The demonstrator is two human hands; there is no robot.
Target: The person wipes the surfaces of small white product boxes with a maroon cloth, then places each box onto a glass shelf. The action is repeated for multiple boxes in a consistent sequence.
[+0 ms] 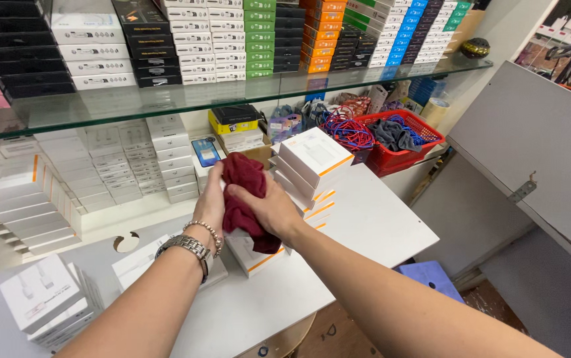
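Note:
My right hand [273, 211] grips a dark red cloth [244, 174] and presses it against a small white box with an orange stripe [253, 255]. My left hand [211, 202], with a bead bracelet and a metal watch at the wrist, holds that box from the left, mostly hidden behind the cloth. Just right of my hands a leaning pile of similar white boxes [313, 159] rests on the white counter [378, 225].
More white boxes [47, 298] lie at the counter's left. Stacked boxes fill the back shelf and the glass shelf [166, 99] above. A red basket [401, 139] of cables and cloth sits at the right. A grey panel [530, 146] stands farther right.

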